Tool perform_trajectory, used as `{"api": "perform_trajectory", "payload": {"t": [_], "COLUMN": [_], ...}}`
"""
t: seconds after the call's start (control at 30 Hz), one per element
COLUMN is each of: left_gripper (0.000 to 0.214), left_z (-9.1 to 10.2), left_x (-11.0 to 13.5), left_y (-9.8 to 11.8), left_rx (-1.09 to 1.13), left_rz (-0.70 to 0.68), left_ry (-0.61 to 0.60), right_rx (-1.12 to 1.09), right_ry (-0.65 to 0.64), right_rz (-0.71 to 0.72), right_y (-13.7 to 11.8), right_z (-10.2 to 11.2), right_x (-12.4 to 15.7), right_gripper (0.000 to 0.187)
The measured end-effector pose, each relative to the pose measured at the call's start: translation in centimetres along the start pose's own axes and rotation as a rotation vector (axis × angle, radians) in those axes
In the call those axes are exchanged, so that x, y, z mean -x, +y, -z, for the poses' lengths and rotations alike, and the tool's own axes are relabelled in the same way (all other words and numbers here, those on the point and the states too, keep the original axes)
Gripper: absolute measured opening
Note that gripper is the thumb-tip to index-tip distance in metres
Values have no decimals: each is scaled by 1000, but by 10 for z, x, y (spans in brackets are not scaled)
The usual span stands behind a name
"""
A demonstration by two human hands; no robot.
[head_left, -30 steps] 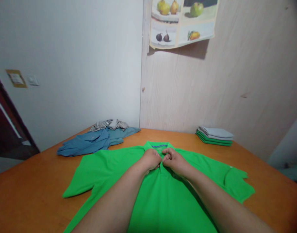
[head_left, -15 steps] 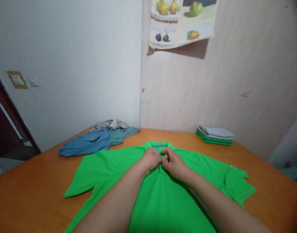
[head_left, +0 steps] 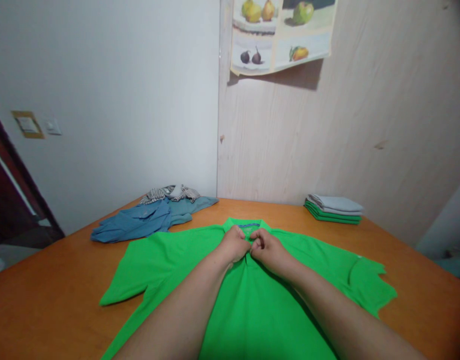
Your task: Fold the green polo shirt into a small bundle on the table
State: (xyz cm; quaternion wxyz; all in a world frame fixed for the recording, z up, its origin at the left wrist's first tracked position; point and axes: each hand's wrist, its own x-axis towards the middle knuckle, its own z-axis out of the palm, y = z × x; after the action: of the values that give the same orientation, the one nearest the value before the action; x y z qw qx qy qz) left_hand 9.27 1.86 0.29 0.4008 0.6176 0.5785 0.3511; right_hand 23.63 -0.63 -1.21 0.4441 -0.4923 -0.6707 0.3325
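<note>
two hands are meeting knuckle to knuckle: the left hand (head_left: 235,243) and right hand (head_left: 267,248) are both pinching one green polo shirt (head_left: 169,260) just under its collar, and it's lying flat on the table (head_left: 45,290). one folded stack (head_left: 335,209) is sitting far right, one loose heap (head_left: 139,220) of three garments far left.

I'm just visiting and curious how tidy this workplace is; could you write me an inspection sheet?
Surface: orange-brown wooden table.
Things in hand: green polo shirt spread flat, front up, collar at the far side.
Clutter: crumpled blue clothes and striped garment far left; folded stack of shirts far right.
Hands: left hand and right hand both pinch the shirt's placket below the collar.
Cables: nothing seen.
Surroundings: white wall with light switch, pale wood panel, fruit poster.
</note>
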Motion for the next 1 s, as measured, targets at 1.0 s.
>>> {"api": "perform_trajectory", "payload": {"t": [1.0], "left_gripper": [36], "left_z": [5], "left_x": [2], "left_y": [-1], "left_rx": [28], "left_rz": [-145], "left_ry": [-88], "right_rx": [-196], "right_ry": [32], "right_rz": [-92], "right_y": [0], "right_z": [1], "right_x": [0], "right_gripper": [24]}}
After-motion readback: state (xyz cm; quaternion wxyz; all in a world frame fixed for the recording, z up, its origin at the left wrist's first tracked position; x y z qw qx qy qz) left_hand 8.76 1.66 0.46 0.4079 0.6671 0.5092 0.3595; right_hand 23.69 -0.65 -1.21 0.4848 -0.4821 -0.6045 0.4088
